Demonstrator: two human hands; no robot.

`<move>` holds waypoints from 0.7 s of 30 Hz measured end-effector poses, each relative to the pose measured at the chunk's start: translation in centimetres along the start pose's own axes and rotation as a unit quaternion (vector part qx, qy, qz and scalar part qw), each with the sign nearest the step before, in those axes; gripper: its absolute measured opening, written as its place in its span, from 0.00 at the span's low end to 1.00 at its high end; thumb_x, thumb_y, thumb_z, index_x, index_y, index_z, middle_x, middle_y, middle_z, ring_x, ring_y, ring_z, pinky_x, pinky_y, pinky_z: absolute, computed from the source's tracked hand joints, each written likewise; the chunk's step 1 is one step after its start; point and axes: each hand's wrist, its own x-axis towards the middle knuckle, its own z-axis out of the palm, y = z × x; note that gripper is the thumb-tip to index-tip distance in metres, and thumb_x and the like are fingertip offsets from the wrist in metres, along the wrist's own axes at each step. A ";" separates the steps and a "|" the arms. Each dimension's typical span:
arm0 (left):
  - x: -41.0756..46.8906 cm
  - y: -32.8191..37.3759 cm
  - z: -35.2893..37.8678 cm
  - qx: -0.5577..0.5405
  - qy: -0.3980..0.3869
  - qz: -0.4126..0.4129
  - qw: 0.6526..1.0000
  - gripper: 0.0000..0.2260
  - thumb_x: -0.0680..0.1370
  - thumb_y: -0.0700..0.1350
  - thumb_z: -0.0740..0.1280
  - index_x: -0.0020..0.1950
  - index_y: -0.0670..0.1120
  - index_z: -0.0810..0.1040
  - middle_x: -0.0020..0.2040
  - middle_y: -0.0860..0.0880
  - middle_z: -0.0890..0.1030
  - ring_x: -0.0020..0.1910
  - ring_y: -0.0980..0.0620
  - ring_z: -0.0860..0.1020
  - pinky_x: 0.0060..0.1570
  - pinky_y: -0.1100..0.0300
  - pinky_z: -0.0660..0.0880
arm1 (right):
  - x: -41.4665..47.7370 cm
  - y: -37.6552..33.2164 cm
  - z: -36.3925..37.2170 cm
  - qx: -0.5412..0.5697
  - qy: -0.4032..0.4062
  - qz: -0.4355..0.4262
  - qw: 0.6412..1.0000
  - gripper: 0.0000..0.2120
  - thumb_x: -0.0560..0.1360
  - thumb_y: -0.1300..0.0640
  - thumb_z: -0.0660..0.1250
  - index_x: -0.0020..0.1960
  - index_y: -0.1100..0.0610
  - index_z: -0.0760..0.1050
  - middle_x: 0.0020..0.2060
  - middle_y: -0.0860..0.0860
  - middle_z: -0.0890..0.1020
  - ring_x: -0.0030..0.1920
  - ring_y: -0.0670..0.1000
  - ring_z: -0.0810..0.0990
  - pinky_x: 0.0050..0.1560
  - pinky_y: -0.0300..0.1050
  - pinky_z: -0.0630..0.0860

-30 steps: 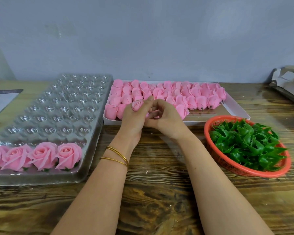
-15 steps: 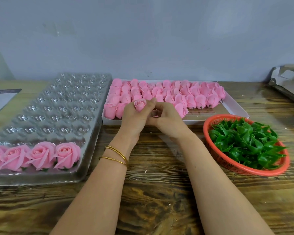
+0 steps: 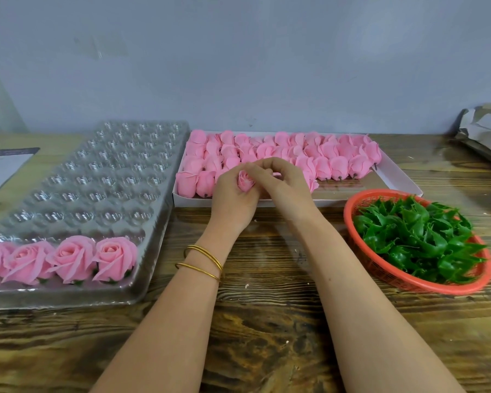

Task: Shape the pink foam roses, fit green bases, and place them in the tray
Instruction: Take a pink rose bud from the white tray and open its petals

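Wooden table (image 3: 267, 336) with dark grain, set against a plain grey wall (image 3: 238, 66). Contents, left to right:
- sheet of paper (image 3: 3, 168) at the far left edge
- clear plastic tray (image 3: 97, 180) of moulded cups, its nearest row holding four finished roses (image 3: 68, 259) in view, green showing beneath them
- white box (image 3: 403, 180) packed with unshaped pink buds (image 3: 323, 157)
- red basket (image 3: 408, 285) heaped with green bases (image 3: 414, 236)
- crumpled packing (image 3: 485, 129) at the right edge

Item in work: one rose bud (image 3: 245, 181), held above the front edge of the white box. Left hand (image 3: 233, 202), two gold bangles (image 3: 201, 259) on its wrist, grips the bud from below with curled fingers. Right hand (image 3: 287, 188) curls over it, fingertips pinching at the petals.

Step, as judged: shaping, with the petals being worked open; no base appears fitted to this bud. The next move calls for the right hand to let go and reach to the basket, well apart to the right. It must lift one base clear of the tangle and seat it under the bud, ahead of placing the rose in the next cup of that row
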 end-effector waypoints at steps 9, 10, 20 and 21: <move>0.0 -0.4 0.1 0.007 0.015 -0.005 1.000 0.05 0.77 0.44 0.72 0.47 0.56 0.82 0.43 0.56 0.85 0.47 0.58 0.83 0.47 0.63 0.79 | -0.1 -0.1 0.1 -0.023 -0.004 0.004 1.000 0.06 0.74 0.57 0.72 0.48 0.60 0.81 0.43 0.51 0.83 0.47 0.49 0.82 0.49 0.43 0.80; 0.0 -0.4 0.1 0.009 0.015 -0.006 1.000 0.06 0.77 0.44 0.72 0.46 0.57 0.81 0.41 0.58 0.84 0.46 0.59 0.83 0.46 0.64 0.79 | -0.1 -0.2 0.1 -0.023 -0.007 0.004 1.000 0.06 0.74 0.58 0.72 0.49 0.60 0.80 0.43 0.52 0.83 0.49 0.51 0.82 0.52 0.46 0.80; -0.1 -0.1 0.1 0.038 -0.003 -0.024 0.999 0.08 0.79 0.45 0.68 0.56 0.46 0.84 0.47 0.48 0.85 0.51 0.50 0.83 0.55 0.47 0.80 | -0.1 0.0 -0.1 -0.005 -0.030 0.011 0.999 0.08 0.74 0.60 0.72 0.52 0.61 0.80 0.49 0.57 0.83 0.54 0.54 0.82 0.53 0.46 0.81; -0.1 0.0 0.2 0.038 -0.003 -0.026 0.999 0.08 0.79 0.45 0.68 0.55 0.45 0.84 0.47 0.47 0.85 0.51 0.49 0.83 0.55 0.46 0.80 | -0.1 0.0 -0.1 -0.003 -0.032 0.009 0.999 0.07 0.74 0.61 0.72 0.51 0.60 0.80 0.49 0.57 0.83 0.53 0.54 0.82 0.52 0.45 0.82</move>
